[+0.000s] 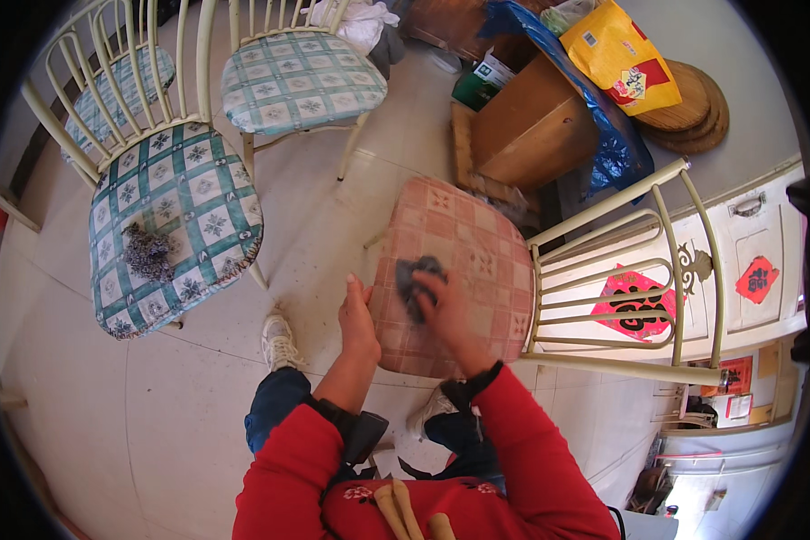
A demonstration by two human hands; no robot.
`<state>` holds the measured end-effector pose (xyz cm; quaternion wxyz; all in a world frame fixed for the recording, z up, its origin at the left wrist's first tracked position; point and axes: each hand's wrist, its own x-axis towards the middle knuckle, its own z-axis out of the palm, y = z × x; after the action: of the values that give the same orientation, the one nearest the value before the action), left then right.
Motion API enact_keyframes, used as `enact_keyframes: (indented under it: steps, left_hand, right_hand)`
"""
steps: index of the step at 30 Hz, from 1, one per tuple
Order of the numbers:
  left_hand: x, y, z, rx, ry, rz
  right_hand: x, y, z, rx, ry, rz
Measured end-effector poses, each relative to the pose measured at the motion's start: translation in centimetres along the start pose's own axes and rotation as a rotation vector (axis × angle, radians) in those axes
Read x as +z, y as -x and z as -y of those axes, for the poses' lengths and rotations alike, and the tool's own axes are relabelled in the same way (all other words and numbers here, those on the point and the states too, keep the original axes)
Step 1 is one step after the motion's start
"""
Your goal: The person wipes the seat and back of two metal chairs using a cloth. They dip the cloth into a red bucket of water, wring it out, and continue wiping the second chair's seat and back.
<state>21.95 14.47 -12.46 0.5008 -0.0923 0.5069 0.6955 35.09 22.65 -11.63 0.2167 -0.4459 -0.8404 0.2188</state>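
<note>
A dark cloth (409, 281) bunches under the fingers of the right grip (448, 310), closed over it atop a pink checked seat (477, 225) — the left grip (358, 317), flat and open, alongside the edge.

The pale tiled floor (189, 423), crossed by thin dark joints, carries three cream-framed chairs (189, 184) with green-checked seats toward its far left corner. A brown box (533, 121) stands near its far edge, right of the middle, close to a pale wall (738, 54). White panelling (733, 238) with red paper diamonds (758, 280) borders the right edge; bright light washes the near right corner.
</note>
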Motion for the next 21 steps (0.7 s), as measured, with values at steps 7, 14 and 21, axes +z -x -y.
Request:
enact_keyframes:
  steps: [7, 14, 21]
  left_hand:
    - [0.2, -0.4, 0.1, -0.02, -0.074, -0.05]
    - [0.2, -1.1, 0.7, 0.009, -0.069, -0.047]
    - [0.5, -0.7, 0.7, 0.062, -0.035, -0.017]
  right_hand:
    - [-0.1, -14.4, -3.5, 0.052, 0.263, -0.073]
    - [0.1, -17.3, -4.0, 0.161, 0.348, -0.061]
    - [-0.7, -3.2, -2.7, 0.011, 0.219, -0.027]
